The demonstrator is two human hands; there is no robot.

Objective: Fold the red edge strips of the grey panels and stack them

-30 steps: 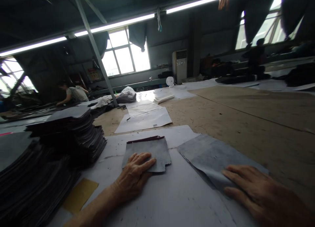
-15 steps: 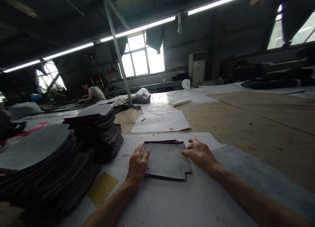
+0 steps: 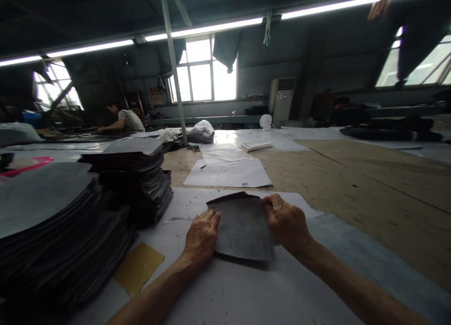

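A grey piece of fabric (image 3: 243,228) with a dark edge lies in front of me, its right side raised and curved. My right hand (image 3: 287,221) is closed on its upper right corner, with thumb and fingers pinched together. Palm down, my left hand (image 3: 202,231) rests against the left edge, fingers stretched forward and touching the piece. Under both is a white sheet (image 3: 225,292). The lower right of the piece is smeared by motion.
At my left stand tall stacks of dark-sided, grey-topped pieces (image 3: 45,198) (image 3: 132,174). A yellow-brown card (image 3: 139,268) lies beside them. Grey material (image 3: 373,259) spreads at the right. White paper (image 3: 229,174) and a metal post (image 3: 175,71) are farther off. A person (image 3: 128,120) sits back left.
My right hand has gone from spread fingers to a pinch on the corner, and that side of the fabric has lifted. My left hand has flattened along the left edge.
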